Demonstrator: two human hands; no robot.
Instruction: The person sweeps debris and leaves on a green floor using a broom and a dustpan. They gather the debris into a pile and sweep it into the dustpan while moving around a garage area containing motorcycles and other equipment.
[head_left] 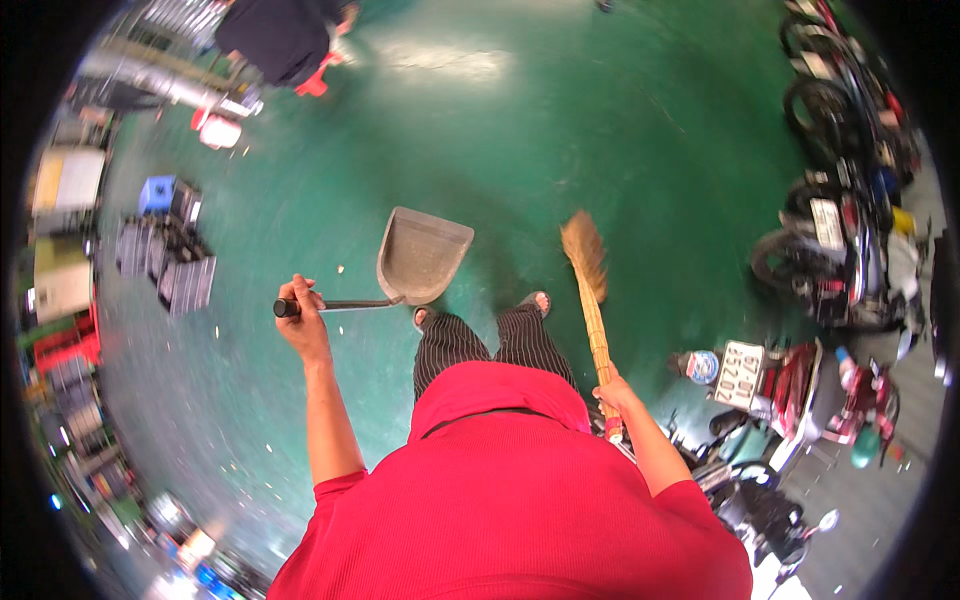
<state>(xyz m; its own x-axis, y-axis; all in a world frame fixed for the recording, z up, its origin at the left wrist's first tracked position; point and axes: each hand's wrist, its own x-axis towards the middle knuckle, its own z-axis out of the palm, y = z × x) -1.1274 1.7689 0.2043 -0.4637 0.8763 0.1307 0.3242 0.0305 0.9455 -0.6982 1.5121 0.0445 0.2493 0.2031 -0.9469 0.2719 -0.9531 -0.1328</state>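
Observation:
My left hand is closed around the dark handle of a long-handled dustpan. The grey-brown dustpan is ahead of my feet, a little to the left, its pan facing up; from this angle I cannot tell whether it touches the floor. My right hand grips the lower end of a straw broom. The broom's brush end points away from me, right of my feet, and its bristles fan out over the green floor.
Parked motorbikes line the right side, one red motorbike close to my right arm. Dark crates stand on the left, near cluttered shelving. A person in dark clothing sits at the far left. Small pale scraps dot the green floor.

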